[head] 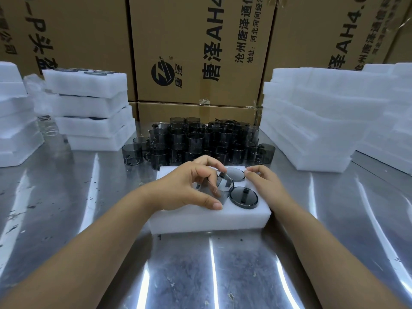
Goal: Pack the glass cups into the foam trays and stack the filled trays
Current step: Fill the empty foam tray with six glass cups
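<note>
A white foam tray (200,219) lies on the steel table in front of me. My left hand (189,186) grips a smoky grey glass cup (224,182), tilted over a tray pocket, with the thumb pressing on the foam. Two more cups sit in pockets on the right: one near (244,197) and one far (235,173). My right hand (265,181) rests on the tray's right side, fingertips touching the foam beside the far cup. A cluster of several loose grey cups (200,141) stands just behind the tray.
A stack of filled foam trays (93,108) stands at back left, with more foam (13,112) at the far left. Stacks of empty foam trays (323,117) fill the right side. Large cardboard boxes (200,52) wall off the back of the table.
</note>
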